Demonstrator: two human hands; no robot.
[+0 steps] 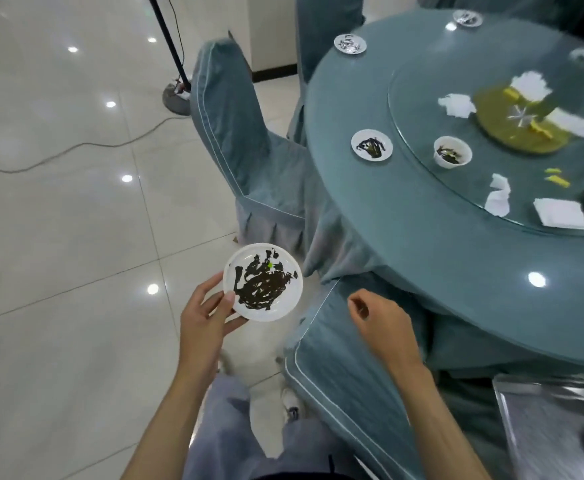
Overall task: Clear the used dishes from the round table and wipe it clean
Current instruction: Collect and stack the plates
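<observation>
white plate (262, 283), dark sauce smears

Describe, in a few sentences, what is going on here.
A person is clearing the round table. The left hand holds a small white plate smeared with dark sauce, away from the table. The right hand hangs loosely curled, empty. Another dirty plate, a bowl and crumpled napkins lie on the table.

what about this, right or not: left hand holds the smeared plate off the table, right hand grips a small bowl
Not quite: in the head view the right hand holds nothing and is loosely curled. The small bowl sits on the table. The left hand does hold the smeared plate off the table.
</observation>
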